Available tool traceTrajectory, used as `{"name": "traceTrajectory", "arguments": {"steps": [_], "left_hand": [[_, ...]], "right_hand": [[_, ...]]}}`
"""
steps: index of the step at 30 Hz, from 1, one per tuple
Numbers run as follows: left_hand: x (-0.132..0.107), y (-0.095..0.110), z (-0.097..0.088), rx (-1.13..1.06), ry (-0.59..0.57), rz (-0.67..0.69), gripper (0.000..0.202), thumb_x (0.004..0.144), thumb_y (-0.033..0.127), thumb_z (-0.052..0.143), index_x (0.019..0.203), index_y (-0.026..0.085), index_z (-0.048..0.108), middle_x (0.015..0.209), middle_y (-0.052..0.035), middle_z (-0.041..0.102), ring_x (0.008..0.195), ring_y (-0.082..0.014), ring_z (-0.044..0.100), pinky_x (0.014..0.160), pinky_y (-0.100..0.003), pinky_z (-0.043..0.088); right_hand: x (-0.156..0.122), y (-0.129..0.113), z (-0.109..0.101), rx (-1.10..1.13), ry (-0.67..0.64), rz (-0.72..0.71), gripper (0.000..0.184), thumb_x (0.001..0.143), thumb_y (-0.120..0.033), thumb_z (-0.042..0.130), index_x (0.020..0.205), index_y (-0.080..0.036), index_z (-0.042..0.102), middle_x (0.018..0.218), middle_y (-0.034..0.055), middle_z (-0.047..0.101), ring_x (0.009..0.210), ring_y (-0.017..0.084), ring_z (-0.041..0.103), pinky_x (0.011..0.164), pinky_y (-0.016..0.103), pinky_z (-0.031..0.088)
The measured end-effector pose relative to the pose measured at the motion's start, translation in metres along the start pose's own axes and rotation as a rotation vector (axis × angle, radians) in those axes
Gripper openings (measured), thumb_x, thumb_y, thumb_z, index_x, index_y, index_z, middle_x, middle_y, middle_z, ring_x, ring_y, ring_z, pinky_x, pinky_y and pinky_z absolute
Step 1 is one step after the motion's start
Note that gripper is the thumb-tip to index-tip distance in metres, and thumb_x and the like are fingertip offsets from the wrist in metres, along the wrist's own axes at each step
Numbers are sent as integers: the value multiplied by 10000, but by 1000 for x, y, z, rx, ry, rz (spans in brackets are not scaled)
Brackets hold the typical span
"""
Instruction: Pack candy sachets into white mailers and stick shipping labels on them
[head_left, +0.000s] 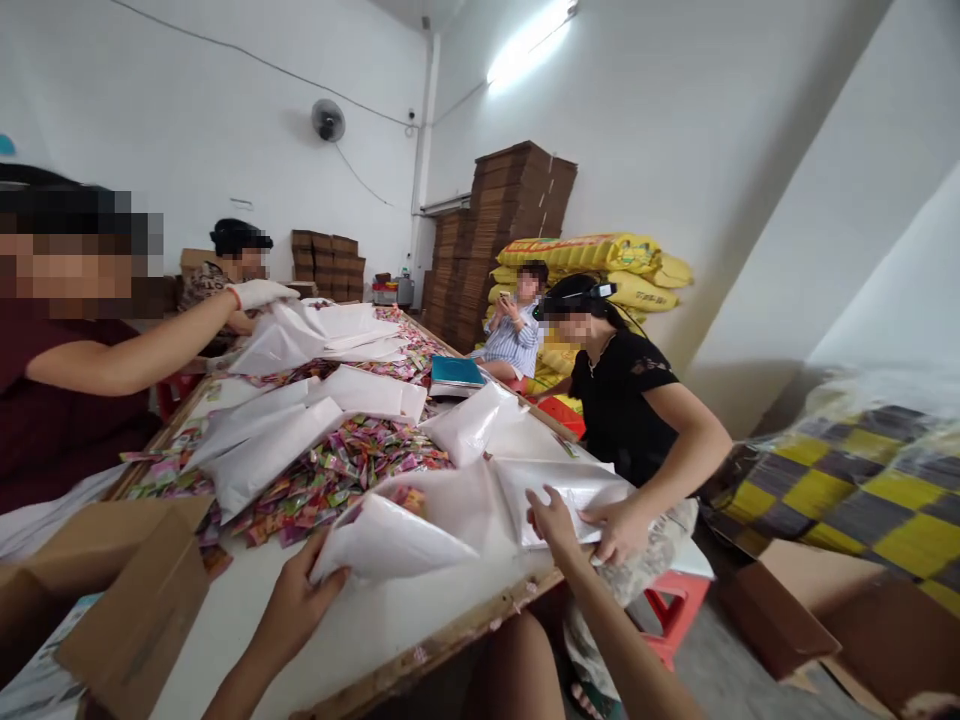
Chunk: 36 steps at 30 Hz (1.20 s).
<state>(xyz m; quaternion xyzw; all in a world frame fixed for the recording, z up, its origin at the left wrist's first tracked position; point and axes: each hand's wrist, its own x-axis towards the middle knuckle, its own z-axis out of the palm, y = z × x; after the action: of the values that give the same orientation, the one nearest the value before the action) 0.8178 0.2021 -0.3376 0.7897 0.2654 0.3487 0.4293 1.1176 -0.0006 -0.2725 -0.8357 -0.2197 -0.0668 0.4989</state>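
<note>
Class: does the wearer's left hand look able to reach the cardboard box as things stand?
Probably yes: the left hand lies near the box with bare table between, though it holds a bag.

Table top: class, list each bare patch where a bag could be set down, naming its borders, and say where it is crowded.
One bare strip of table lies between the cardboard box and the left hand. Another runs along the near edge, below the white bag that hand holds. The middle is crowded: colourful sachets under more white bags.
</note>
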Motion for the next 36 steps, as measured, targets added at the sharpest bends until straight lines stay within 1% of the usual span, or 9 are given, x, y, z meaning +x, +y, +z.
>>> {"name": "traceTrajectory", "arguments": {"steps": [3, 7, 10, 13, 15, 18, 22, 26, 36], "left_hand": [[7, 5, -6, 40, -68, 97, 387, 740, 307, 578, 1090, 179, 683, 1158, -98, 707, 1106, -276, 618, 1004, -433, 454], [-11, 1, -14, 85, -131, 111, 331, 749, 211, 553, 1016, 258, 742, 1198, -55, 702, 1198, -259, 568, 1111, -462, 336], [-54, -8, -22, 123, -107, 37, 420, 806, 185, 483, 1173, 256, 675, 1361, -73, 597, 1324, -259, 459, 1155, -516, 250], [-108, -9, -27, 94, 130, -168, 422, 855, 293, 504, 1262, 207, 570, 1399, -131, 537, 1277, -279, 501, 1084, -501, 372], [-140, -1, -24, -24, 251, -367, 350, 842, 429, 559, 1102, 199, 608, 1154, -115, 670, 1037, -263, 644, 886, -405, 526], [-170, 14, -9, -281, 147, -636, 409, 771, 600, 591, 786, 192, 621, 625, -13, 640, 550, -186, 615, 485, -273, 477], [-182, 28, 9, -530, 59, -873, 512, 608, 664, 698, 708, 164, 663, 476, 24, 551, 380, -142, 459, 377, -272, 351], [-185, 32, 7, -532, 263, -926, 509, 527, 631, 754, 770, 186, 705, 772, -40, 701, 735, -210, 622, 625, -291, 502], [-184, 38, 9, -735, 231, -928, 423, 507, 593, 778, 573, 190, 670, 528, 1, 592, 519, -159, 516, 457, -265, 416]], "right_hand": [[-33, -18, 13, 154, -324, -32, 494, 955, -517, 402, 1248, -149, 553, 786, 43, 680, 636, 170, 657, 556, 290, 527], [-91, -28, 22, 310, -695, -150, 508, 842, -542, 560, 1219, -203, 578, 988, 74, 680, 739, 173, 665, 622, 289, 528], [-131, -22, 11, 192, -627, -246, 448, 769, -398, 689, 1163, -208, 591, 993, 64, 660, 767, 175, 635, 660, 293, 521], [-169, -18, -3, 133, -476, -381, 142, 855, -319, 605, 933, -201, 623, 797, 27, 622, 698, 158, 579, 644, 268, 477], [-195, -19, -7, 133, -581, -438, 124, 900, -278, 549, 816, -203, 603, 702, 9, 593, 628, 142, 549, 588, 245, 441], [-231, -25, 2, 113, -875, -436, 61, 869, -169, 569, 860, -197, 622, 768, 22, 637, 692, 154, 587, 619, 245, 444], [-259, -42, 25, 189, -1064, -427, 142, 818, -68, 595, 875, -195, 621, 895, 32, 658, 866, 177, 604, 752, 262, 449], [-276, -58, 39, 316, -1258, -375, 197, 790, -58, 637, 908, -209, 594, 919, -3, 653, 883, 153, 594, 777, 232, 432], [-288, -64, 51, 310, -1189, -380, 148, 764, -65, 605, 783, -208, 575, 848, 3, 621, 865, 171, 564, 822, 282, 413]]}}
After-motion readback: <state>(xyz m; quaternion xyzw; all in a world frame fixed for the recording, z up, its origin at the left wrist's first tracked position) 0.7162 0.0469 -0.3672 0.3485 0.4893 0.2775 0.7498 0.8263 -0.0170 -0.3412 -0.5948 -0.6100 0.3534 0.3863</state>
